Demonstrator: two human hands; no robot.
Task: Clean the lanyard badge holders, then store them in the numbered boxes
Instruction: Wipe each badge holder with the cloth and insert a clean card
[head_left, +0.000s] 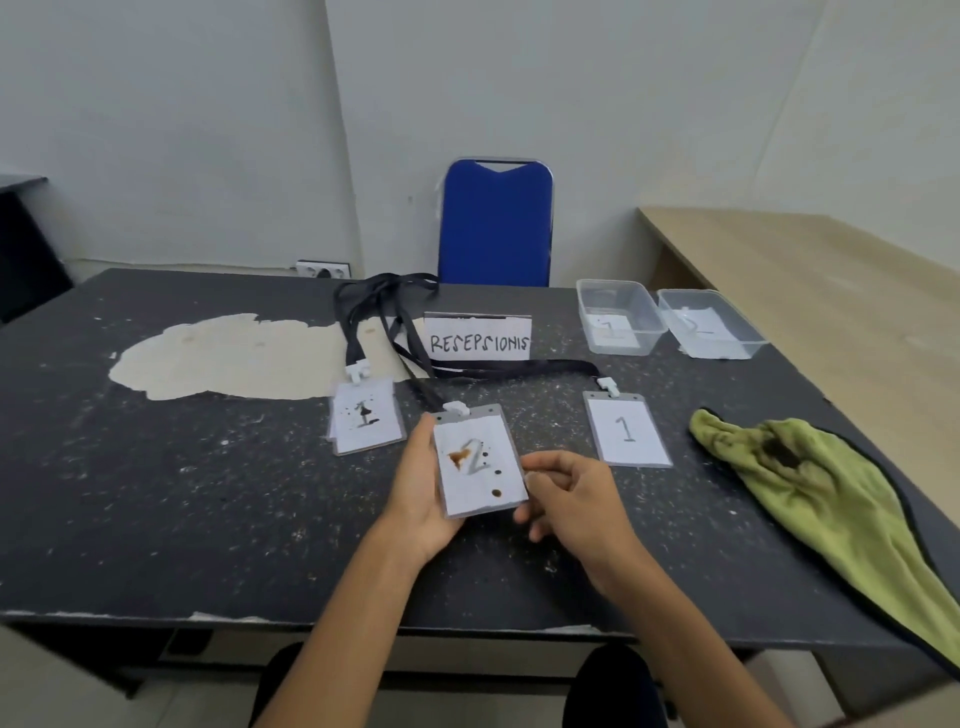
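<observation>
My left hand (418, 493) holds a badge holder marked 2 (480, 462) by its left edge, just above the table; brown and black stains spot its front. My right hand (574, 499) is beside the badge's lower right corner with loosely curled fingers, and whether it touches the badge is unclear. A stained badge holder (368, 414) lies flat to the left. To the right lies a clean badge holder marked 1 (629, 430). Black lanyards (382, 301) run from the badges toward the back. Two clear plastic boxes, box 1 (618, 314) and box 2 (709, 323), stand at the back right.
A green cloth (826, 499) with a dark stain lies on the right and hangs over the front right corner. A white sign reading RESEPSIONIS (478, 338) stands mid-table. The black table (208, 493) has a worn pale patch at left. A blue chair (496, 223) stands behind.
</observation>
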